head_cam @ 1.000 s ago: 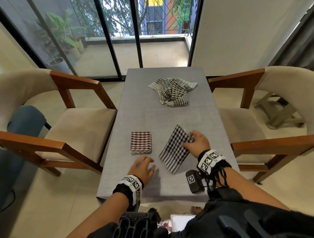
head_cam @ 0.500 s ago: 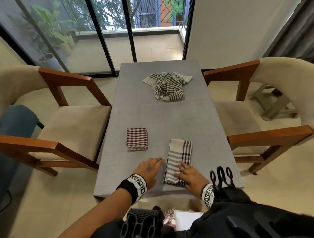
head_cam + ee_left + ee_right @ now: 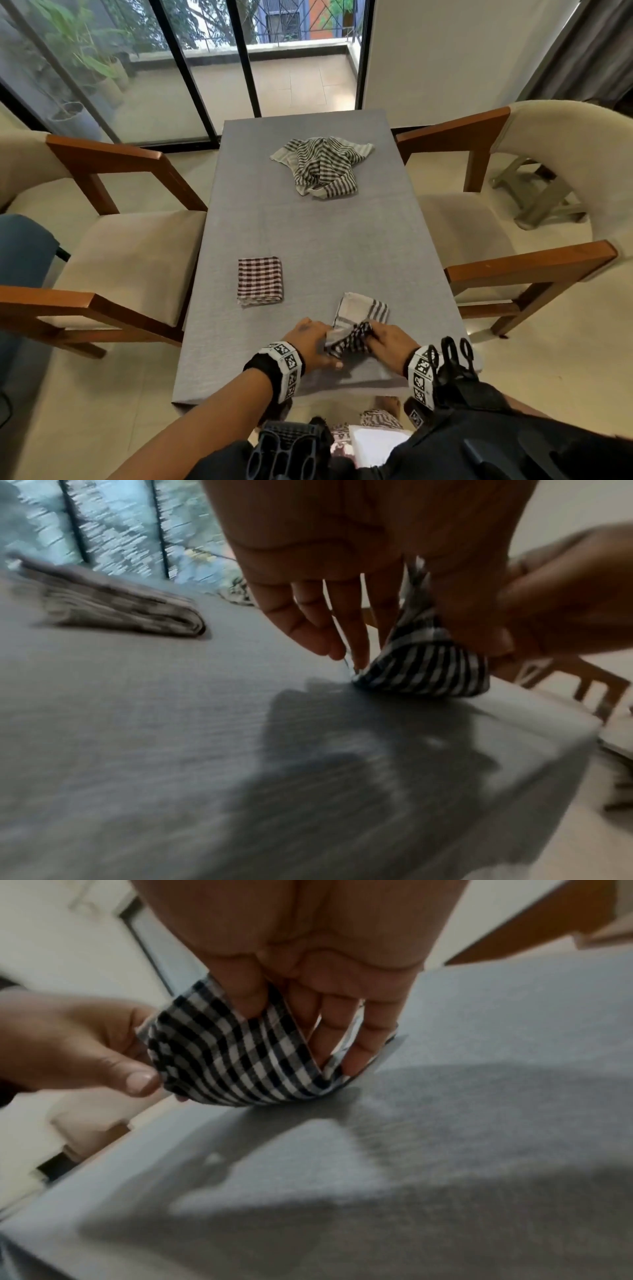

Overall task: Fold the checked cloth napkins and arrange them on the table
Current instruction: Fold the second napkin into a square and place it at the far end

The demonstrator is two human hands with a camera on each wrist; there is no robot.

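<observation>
The grey tabletop (image 3: pixel 318 236) carries all the cloths, and a wooden chair with a cream seat stands on each side of it, one beyond the left hand (image 3: pixel 113 246) and one beyond the right hand (image 3: pixel 486 219). Far ahead of both hands, near the far end of the tabletop, lies the crumpled striped napkin (image 3: pixel 323 166), not folded. Ahead and to the left of the left hand lies the dark red checked napkin (image 3: pixel 260 280), folded into a neat square and flat on the tabletop. The black and white checked napkin (image 3: pixel 359 320) is at the near edge, between the two hands; its far part lies flat on the tabletop, while its near end is lifted and curls over. The left hand (image 3: pixel 310 344) has its grip on the left side of this lifted end, the thumb (image 3: pixel 137 1079) pressing the cloth against the fingers. The right hand (image 3: pixel 388 342) has its grip on the right side of the same end, with the thumb (image 3: pixel 245 993) over the fold and the fingers (image 3: pixel 356 1045) under it, reaching down to the tabletop. Both hands are close together, with only the napkin between them.
</observation>
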